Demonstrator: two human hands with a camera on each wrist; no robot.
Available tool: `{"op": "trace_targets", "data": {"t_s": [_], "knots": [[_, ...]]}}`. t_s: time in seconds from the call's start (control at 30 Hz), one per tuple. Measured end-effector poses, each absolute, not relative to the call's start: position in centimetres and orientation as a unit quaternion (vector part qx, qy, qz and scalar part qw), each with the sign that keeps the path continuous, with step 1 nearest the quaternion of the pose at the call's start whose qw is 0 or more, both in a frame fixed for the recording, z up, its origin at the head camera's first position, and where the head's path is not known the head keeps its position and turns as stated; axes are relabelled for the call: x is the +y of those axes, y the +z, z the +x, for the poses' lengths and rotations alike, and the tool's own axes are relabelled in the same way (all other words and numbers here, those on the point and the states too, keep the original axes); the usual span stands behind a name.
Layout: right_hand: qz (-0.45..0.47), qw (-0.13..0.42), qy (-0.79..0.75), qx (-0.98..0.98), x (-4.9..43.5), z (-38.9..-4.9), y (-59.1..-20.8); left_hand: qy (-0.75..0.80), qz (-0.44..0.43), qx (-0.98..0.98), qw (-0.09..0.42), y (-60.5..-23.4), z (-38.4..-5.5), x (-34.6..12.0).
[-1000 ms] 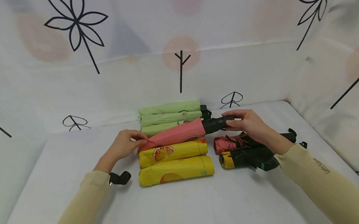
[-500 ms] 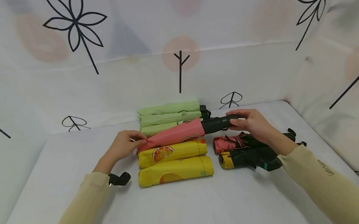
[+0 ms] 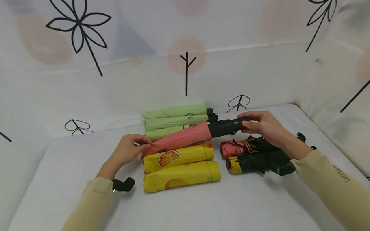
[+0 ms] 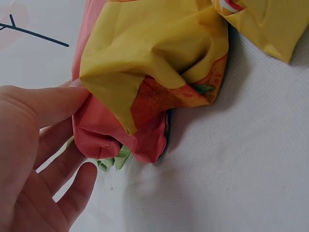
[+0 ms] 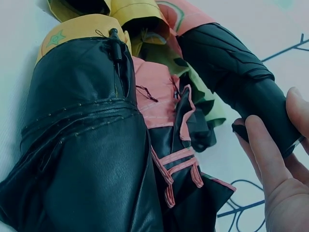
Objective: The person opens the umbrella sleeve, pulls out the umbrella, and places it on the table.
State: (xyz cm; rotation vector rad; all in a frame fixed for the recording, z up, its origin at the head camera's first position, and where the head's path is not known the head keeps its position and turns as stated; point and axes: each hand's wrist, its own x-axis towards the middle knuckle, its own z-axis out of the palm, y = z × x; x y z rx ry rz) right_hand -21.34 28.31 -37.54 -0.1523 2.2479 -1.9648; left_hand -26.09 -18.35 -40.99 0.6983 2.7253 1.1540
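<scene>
A pink umbrella sleeve (image 3: 181, 136) lies across the middle in the head view, with a black folded umbrella (image 3: 226, 127) sticking out of its right end. My left hand (image 3: 127, 148) pinches the sleeve's left end; the left wrist view shows thumb and fingers on the crumpled pink fabric (image 4: 99, 123). At the other end, my right hand (image 3: 264, 127) grips the umbrella's black handle (image 5: 270, 108) between thumb and fingers. Just in front lie two yellow fruit-print sleeves, one near (image 3: 195, 174) and one farther (image 3: 193, 154).
Light green sleeves (image 3: 174, 120) with black ends are stacked behind the pink one. Under my right forearm lie two black folded umbrellas, one with pink trim (image 3: 231, 148), one with yellow trim (image 3: 249, 163). Patterned white cloth walls (image 3: 142, 85) enclose the table (image 3: 189, 222).
My right hand has moved a little to the right with the handle, and more of the black umbrella shows outside the pink sleeve. The left hand has stayed in place.
</scene>
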Motion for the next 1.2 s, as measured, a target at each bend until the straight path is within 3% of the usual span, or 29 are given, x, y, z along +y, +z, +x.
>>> {"op": "trace_targets", "data": {"t_s": [1.2], "knots": [[-0.068, 0.049, -0.706, 0.703, 31.8, -20.4, -37.6, 0.390, 0.213, 0.895, 0.044, -41.4, -26.2, -18.1]]}}
